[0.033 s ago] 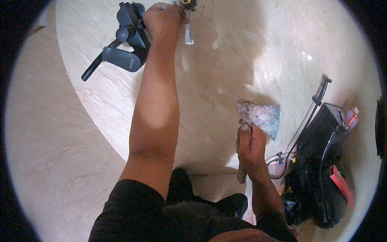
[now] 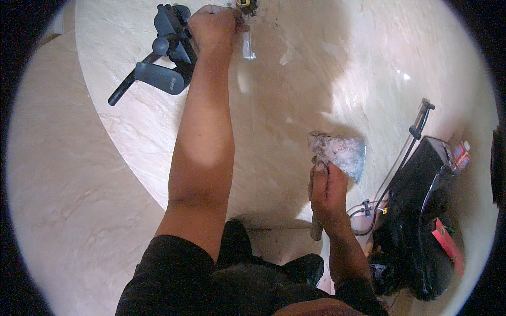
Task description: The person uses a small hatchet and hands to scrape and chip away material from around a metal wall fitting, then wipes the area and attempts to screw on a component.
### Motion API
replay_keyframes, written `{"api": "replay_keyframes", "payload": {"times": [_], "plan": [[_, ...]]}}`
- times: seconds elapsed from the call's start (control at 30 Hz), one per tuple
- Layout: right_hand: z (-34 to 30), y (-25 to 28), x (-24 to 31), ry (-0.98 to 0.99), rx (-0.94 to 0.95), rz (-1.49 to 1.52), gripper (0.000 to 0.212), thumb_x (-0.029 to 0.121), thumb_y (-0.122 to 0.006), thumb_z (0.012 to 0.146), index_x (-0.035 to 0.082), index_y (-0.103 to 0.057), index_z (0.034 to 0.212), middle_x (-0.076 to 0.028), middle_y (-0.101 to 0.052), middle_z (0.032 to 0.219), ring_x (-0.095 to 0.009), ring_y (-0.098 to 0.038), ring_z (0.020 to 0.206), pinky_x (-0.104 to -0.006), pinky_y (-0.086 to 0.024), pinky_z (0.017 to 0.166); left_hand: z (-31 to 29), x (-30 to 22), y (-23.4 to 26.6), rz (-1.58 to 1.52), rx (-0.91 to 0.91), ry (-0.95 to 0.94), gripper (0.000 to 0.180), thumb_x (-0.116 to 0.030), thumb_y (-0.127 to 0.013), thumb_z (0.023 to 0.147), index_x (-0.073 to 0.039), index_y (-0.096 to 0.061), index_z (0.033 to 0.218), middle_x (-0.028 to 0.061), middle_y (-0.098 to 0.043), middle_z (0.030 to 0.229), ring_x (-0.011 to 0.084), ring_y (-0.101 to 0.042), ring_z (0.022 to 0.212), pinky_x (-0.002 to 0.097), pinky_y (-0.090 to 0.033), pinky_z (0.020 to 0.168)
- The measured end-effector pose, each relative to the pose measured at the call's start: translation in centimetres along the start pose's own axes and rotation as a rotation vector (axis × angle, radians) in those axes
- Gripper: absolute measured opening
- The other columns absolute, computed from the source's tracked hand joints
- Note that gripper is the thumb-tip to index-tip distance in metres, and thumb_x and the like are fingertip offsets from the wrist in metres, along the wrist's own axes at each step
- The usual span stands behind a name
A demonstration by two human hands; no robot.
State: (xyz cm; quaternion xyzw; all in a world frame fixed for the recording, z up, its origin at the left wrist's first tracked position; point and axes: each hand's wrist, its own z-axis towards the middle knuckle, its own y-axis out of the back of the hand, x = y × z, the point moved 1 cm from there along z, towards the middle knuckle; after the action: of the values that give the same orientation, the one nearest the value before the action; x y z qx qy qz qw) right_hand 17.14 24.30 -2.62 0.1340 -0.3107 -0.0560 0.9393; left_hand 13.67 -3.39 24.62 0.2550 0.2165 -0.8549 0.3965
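My right hand [image 2: 329, 192] is closed around the short handle of a hatchet [image 2: 340, 152]. Its worn, grey-splotched head sticks out above my thumb, with the cutting edge to the right. At the top, my left hand [image 2: 213, 25] reaches to the marbled tiled wall, fingers curled in. Whatever its fingertips pinch is too small and dark to make out. Just right of them, a brass fitting [image 2: 243, 3] sits in a rough, broken hole in the tile. A matte black shower mixer [image 2: 171, 50] is on the wall to the left of this hand.
A black toilet [image 2: 416, 221] stands at the right, with a red box [image 2: 447, 245] and a small red-and-white pack [image 2: 461, 155] on it. Beside it, a black hand sprayer [image 2: 420, 118] hangs with its hose. The wall bends away at a corner on the left.
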Motion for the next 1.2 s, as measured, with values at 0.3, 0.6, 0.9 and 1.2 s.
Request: {"api": "replay_keyframes", "payload": {"times": [0.3,0.6,0.9,1.2], "plan": [[0.1,-1.8,-3.8,-0.010,0.103,0.016,0.021,0.018,-0.045,0.107,0.001,-0.057,0.102,0.000,-0.050,0.064,-0.009,-0.046,0.051,-0.0297,-0.039,0.046,0.4,0.1,-0.5,-0.441,0.041,0.097,0.015,0.010,-0.054,0.083,0.002,-0.056,0.071,0.0159,-0.059,0.062,0.0215,-0.054,0.044,0.0416,-0.055,0.047],[3.1,-6.4,-2.0,-0.178,0.199,0.200,0.023,0.024,-0.045,0.109,0.004,-0.052,0.099,-0.001,-0.052,0.066,-0.010,-0.046,0.047,-0.0294,-0.040,0.043,-0.1,-0.1,0.2,-0.348,-0.047,0.066,0.016,0.006,-0.055,0.086,0.002,-0.057,0.071,0.0140,-0.059,0.063,0.0228,-0.059,0.047,0.0398,-0.056,0.046],[-1.7,-3.9,-0.2,-0.084,0.151,0.082,0.017,0.019,-0.047,0.105,0.005,-0.052,0.096,0.000,-0.050,0.064,-0.011,-0.046,0.047,-0.0306,-0.041,0.042,-0.8,4.1,-1.1,0.002,-0.327,-0.763,0.011,-0.002,-0.070,0.085,0.005,-0.069,0.093,0.0149,-0.073,0.081,0.0225,-0.075,0.079,0.0398,-0.058,0.066],[-5.6,-0.2,-1.4,-0.637,0.102,0.183,0.025,0.023,-0.050,0.105,0.000,-0.059,0.105,-0.010,-0.060,0.069,-0.021,-0.057,0.056,-0.0393,-0.043,0.049,-2.5,2.2,-0.2,-0.125,0.132,-0.424,0.047,0.006,-0.056,0.090,0.000,-0.064,0.136,0.0165,-0.073,0.115,0.0234,-0.069,0.105,0.0312,-0.052,0.092]]}}
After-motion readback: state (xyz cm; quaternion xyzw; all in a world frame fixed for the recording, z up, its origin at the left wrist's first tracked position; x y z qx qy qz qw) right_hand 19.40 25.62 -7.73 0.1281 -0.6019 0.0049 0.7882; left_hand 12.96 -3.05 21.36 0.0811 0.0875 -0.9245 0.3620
